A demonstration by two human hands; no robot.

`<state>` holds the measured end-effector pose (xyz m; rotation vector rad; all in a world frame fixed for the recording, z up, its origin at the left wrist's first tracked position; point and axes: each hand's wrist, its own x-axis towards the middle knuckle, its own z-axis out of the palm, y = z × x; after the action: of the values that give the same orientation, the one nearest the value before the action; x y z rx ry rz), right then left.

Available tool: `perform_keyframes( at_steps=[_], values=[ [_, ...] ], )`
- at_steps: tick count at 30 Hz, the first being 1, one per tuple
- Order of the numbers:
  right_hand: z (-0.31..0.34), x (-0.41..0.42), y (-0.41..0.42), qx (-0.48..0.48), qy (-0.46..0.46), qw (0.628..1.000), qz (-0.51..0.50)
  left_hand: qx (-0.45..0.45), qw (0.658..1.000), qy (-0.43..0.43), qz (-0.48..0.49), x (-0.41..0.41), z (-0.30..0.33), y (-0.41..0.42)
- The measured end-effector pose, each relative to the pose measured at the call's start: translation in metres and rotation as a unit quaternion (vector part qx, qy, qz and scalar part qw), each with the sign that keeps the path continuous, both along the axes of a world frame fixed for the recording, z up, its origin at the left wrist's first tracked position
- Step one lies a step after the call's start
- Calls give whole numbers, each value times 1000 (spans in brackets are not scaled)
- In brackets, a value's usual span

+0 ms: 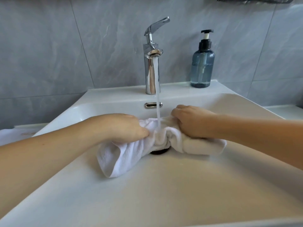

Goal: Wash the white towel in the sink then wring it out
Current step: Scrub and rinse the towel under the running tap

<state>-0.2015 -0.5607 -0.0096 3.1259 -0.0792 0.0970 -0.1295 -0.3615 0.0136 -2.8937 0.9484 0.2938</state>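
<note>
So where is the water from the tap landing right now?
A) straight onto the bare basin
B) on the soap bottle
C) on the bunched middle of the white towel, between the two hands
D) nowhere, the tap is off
C: the stream from the chrome faucet hits the white towel between the left hand and the right hand, both gripping it.

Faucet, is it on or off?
On. A stream of water runs from the faucet spout onto the white towel, which the left hand and right hand grip over the sink drain.
</note>
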Motion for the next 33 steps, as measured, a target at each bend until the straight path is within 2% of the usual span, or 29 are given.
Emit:
perform_keyframes(
  at_steps=[1, 3, 4, 6, 7, 9, 10, 11, 12, 13, 15, 17, 18, 20, 23, 24, 28, 30, 33],
  values=[
    [2, 0, 4, 50, 1, 999, 16, -6, 1000, -25, -17, -1, 0, 0],
    [4, -3, 17, 166, -3, 985, 50, -99, 986, -123, -53, -3, 1, -2],
    [3, -2, 21, 196, 8, 979, 56, -155, 969, -180, -69, -4, 1, -2],
    [-1, 0, 24, 177, 48, 982, 52, -219, 940, -237, -107, -1, -2, 0],
    [-2, 2, 22, 150, 57, 986, 40, -217, 947, -213, -106, -1, -5, 0],
    [0, 3, 17, 82, 49, 995, 7, -229, 972, -49, -37, -4, -10, 0],
    [1, 3, 15, 41, 43, 998, -8, -241, 970, 35, 0, -5, -12, -2],
    [3, 3, 14, 1, 39, 999, -10, -252, 964, 84, 17, -6, -13, -4],
    [3, 3, 13, -20, 36, 999, -7, -254, 962, 98, 11, -5, -14, -5],
    [4, 2, 15, -19, 35, 999, 5, -252, 964, 86, -15, -2, -16, -5],
    [7, -2, 18, 37, 55, 996, 60, -240, 966, -6, -99, 6, -21, -1],
    [10, -7, 20, 178, 71, 978, 79, -246, 948, -90, -179, 12, -24, 3],
    [7, -7, 18, 215, 61, 972, 76, -262, 940, -102, -195, 12, -24, 4],
    [1, -3, 14, 161, 43, 982, 82, -269, 947, -67, -162, 8, -20, 2],
    [-7, 2, 12, 135, 12, 988, 71, -223, 970, 98, -3, 2, -16, 1],
    [-7, 2, 11, 139, 5, 988, 69, -208, 972, 111, 3, 2, -15, 1],
    [-2, 1, 14, 139, 23, 989, 46, -194, 975, 87, -62, -2, -14, 0],
    [-2, 0, 17, 85, 42, 994, 54, -170, 980, 67, -85, -2, -15, 1],
    [-6, -6, 25, 44, 31, 993, 109, -128, 988, -28, -82, 6, -19, 0]
  ],
)
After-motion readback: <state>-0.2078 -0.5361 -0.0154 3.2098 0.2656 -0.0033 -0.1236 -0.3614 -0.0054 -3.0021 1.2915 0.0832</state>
